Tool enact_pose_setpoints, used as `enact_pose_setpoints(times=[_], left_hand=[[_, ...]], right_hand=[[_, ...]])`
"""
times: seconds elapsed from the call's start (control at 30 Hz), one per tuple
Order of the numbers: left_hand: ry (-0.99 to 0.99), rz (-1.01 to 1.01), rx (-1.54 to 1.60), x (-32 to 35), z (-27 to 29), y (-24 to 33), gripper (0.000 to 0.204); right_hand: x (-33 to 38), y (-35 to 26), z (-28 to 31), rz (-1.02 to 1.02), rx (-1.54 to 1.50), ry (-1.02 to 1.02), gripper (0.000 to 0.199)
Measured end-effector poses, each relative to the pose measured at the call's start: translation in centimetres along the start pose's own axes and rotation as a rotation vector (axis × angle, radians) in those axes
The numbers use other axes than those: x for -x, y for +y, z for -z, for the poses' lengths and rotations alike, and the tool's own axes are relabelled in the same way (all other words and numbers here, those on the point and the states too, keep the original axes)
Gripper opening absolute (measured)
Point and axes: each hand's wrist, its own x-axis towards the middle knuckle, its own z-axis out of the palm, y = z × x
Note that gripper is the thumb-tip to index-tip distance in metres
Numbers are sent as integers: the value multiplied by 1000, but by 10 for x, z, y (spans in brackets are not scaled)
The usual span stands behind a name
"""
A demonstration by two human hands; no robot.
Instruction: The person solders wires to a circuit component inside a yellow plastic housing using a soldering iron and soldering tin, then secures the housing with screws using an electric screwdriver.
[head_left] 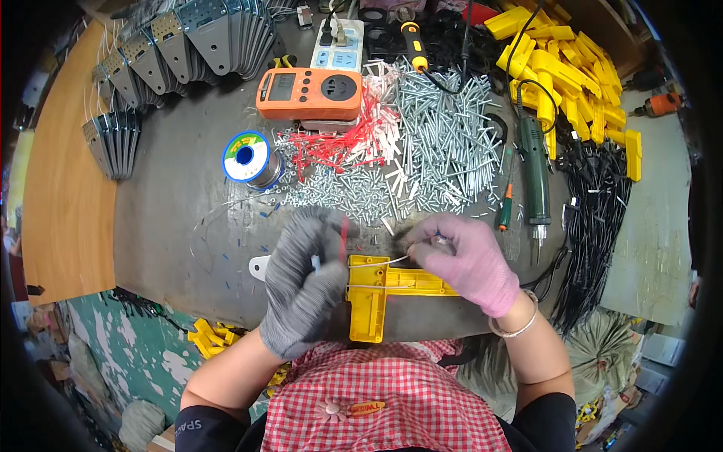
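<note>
My left hand (305,279), in a grey glove, is curled in, its fingers slightly blurred. Upright at its fingertips stands a thin red strip (343,239), and a small pale piece (315,262) shows between the fingers. A metal tab with a hole (258,267) juts out beyond this hand; whether it is gripped is hidden. My right hand (467,260), gloved in pink, pinches the end of a white wire (380,262) running from the left hand. Beneath the wires lies an open yellow T-shaped plastic housing (367,313) at the table's near edge.
Behind the hands lie loose screws (444,135), red wires (331,147), a solder spool (252,160) and an orange meter (310,94). At right are a green electric screwdriver (536,177), black cables (595,218) and yellow housings (565,71). Metal plates (218,41) stand far left.
</note>
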Motion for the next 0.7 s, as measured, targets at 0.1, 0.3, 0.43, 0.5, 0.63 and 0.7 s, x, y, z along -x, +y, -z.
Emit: enact_pose_setpoints(times=[0.1, 0.3, 0.43, 0.5, 0.63, 0.7], left_hand=[[-228, -73, -606, 4, 0, -10, 19], [-184, -318, -989, 2, -14, -21, 19], [-232, -389, -1113, 3, -13, -24, 28], [-249, -460, -1180, 4, -13, -23, 31], [-214, -436, -1075, 1, -19, -13, 37], [-193, -421, -996, -2, -18, -15, 37]], right_hand=[[-3, 8, 6, 129, 269, -94, 23], [-7, 15, 7, 281, 378, -193, 19], [-14, 0, 9, 216, 300, -194, 20], [-16, -2, 8, 174, 273, -214, 20], [-17, 4, 4, 176, 200, -202, 20], [-17, 5, 2, 196, 195, -200, 20]])
